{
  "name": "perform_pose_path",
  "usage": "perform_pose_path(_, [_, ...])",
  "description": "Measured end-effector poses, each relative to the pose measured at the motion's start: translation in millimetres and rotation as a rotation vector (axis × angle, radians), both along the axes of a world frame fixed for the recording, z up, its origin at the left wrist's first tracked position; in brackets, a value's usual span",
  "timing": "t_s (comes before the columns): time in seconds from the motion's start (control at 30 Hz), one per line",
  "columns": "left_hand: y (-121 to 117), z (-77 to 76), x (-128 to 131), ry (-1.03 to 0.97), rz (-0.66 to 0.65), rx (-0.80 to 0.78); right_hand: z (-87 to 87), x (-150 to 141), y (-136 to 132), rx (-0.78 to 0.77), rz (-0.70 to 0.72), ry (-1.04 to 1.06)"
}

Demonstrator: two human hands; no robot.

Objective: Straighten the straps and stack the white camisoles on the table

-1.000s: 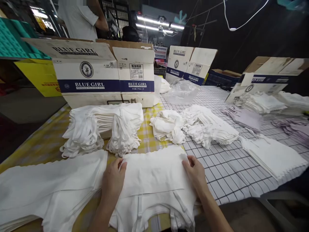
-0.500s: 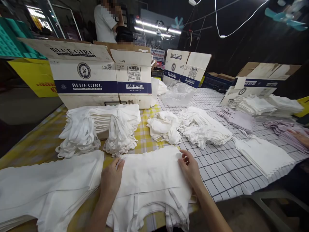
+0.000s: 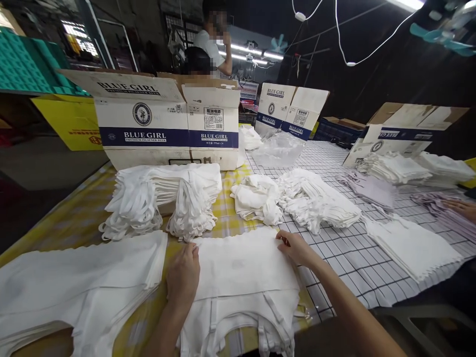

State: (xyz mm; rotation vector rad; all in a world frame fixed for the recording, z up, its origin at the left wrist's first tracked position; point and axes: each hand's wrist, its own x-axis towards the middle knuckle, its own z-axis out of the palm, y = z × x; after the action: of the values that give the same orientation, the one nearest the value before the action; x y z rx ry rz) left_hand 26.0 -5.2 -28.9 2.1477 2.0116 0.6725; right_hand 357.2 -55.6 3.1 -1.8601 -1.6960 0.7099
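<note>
White garment [image 3: 241, 270] is lying between your left hand [image 3: 184, 272] and right hand [image 3: 295, 245], its upper face showing fewer wrinkles than a second ago. Both hands are pinching its far corners, your right forearm [image 3: 345, 296] now angling farther outward. Handling is apparently flattening it. A white stack [image 3: 92, 267] is lying left of your left hand.

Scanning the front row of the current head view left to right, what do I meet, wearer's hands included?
Layered white fabric garments → left hand → flat white strapped cloth garment → right hand → flat white fabric stack on the black-lined white tablecloth.
</note>
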Motion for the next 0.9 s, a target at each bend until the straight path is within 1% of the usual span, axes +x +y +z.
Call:
perform_pose_path(0.07, [-3.2, 8.2, 6.8, 0.01, 0.015, 0.027, 1.4, -0.7, -0.9, 0.004, 0.0, -0.003])
perform_pose_path(0.1, [-4.6, 13.9, 13.2, -0.019, 0.015, 0.044, 2.0, -1.7, -1.7, 0.008, 0.0, -0.005])
perform_pose_path(0.13, [-5.9, 20.3, 21.9, -0.101, -0.014, 0.044, 2.6, -3.0, -2.6, 0.015, 0.002, -0.004])
perform_pose_path(0.17, [-7.1, 27.1, 33.0, -0.225, -0.071, 0.023, 3.1, -4.5, -3.3, 0.023, 0.008, 0.004])
perform_pose_path(0.2, [-8.3, 33.5, 46.3, -0.369, -0.156, -0.016, 3.6, -6.2, -3.9, 0.033, 0.019, 0.018])
perform_pose_path(0.23, [-9.6, 39.0, 61.1, -0.542, -0.276, -0.091, 3.9, -7.7, -4.1, 0.043, 0.034, 0.038])
perform_pose_path(0.3, [-12.9, 45.1, 92.9, -0.684, -0.455, -0.206, 4.0, -10.3, -3.5, 0.064, 0.063, 0.084])
perform_pose_path(0.33, [-14.7, 45.0, 108.2, -0.729, -0.526, -0.26, 3.8, -11.1, -2.7, 0.072, 0.076, 0.103])
perform_pose_path(0.37, [-16.5, 42.9, 122.2, -0.76, -0.58, -0.308, 3.4, -11.5, -1.8, 0.08, 0.083, 0.114])
perform_pose_path(0.43, [-19.0, 33.5, 144.4, -0.835, -0.651, -0.395, 1.7, -11.6, 0.1, 0.092, 0.088, 0.119])
perform_pose_path(0.53, [-18.0, 14.4, 162.3, -0.922, -0.669, -0.472, -1.8, -10.6, 1.9, 0.094, 0.096, 0.128])
perform_pose_path(0.6, [-14.9, 3.8, 166.8, -0.953, -0.658, -0.495, -2.9, -9.4, 2.1, 0.088, 0.102, 0.147])
perform_pose_path(0.67, [-12.0, -2.8, 168.6, -0.969, -0.646, -0.502, -1.6, -7.2, 1.6, 0.067, 0.119, 0.17])
perform_pose_path(0.73, [-10.5, -5.8, 169.5, -0.975, -0.633, -0.491, 1.9, -3.6, 0.8, -0.003, 0.173, 0.219])
perform_pose_path(0.83, [-11.3, -6.6, 170.2, -0.975, -0.607, -0.46, 7.5, 3.4, 0.4, -0.156, 0.275, 0.336])
perform_pose_path(0.9, [-12.6, -6.5, 170.1, -0.97, -0.6, -0.446, 9.6, 7.4, 1.6, -0.189, 0.291, 0.371])
